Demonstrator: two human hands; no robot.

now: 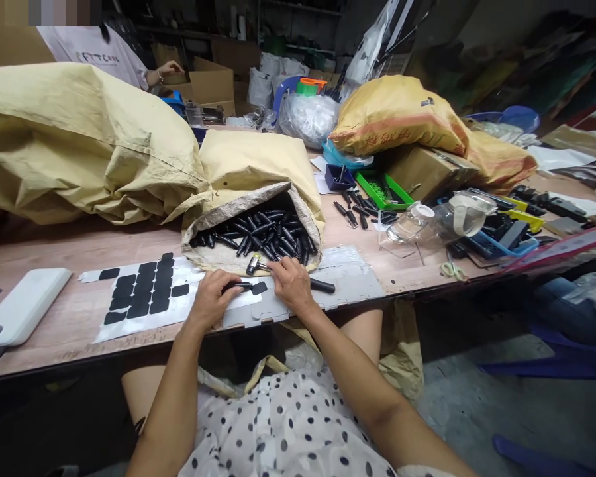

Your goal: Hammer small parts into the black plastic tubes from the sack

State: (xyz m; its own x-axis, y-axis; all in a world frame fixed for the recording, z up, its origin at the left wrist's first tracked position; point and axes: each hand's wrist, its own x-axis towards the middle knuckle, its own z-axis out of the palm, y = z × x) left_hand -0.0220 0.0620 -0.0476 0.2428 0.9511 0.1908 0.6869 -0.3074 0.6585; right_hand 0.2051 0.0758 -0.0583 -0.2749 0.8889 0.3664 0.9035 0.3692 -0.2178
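Observation:
My left hand [212, 298] is closed around a slim black tube-like part [238, 285], which lies low over a grey board [350, 268]. Beside the part's tip is a small black rounded square [259, 288]; I cannot tell whether the two are joined. A small hammer [322, 285] is gripped in my right hand [292, 281], its metal head to the left and its black handle out to the right. Just beyond both hands, an open paper sack [258, 159] lies on its side, with several black tube-like parts [273, 232] in its mouth.
Black rounded squares [142, 288] sit on a white sheet at left, near a white power bank [24, 306]. A large sack [79, 146] fills the back left. Rightward are a green tray [383, 191], clear bottle [410, 222], scissors [453, 270] and blue basket [511, 248]. Another person [104, 56] is across.

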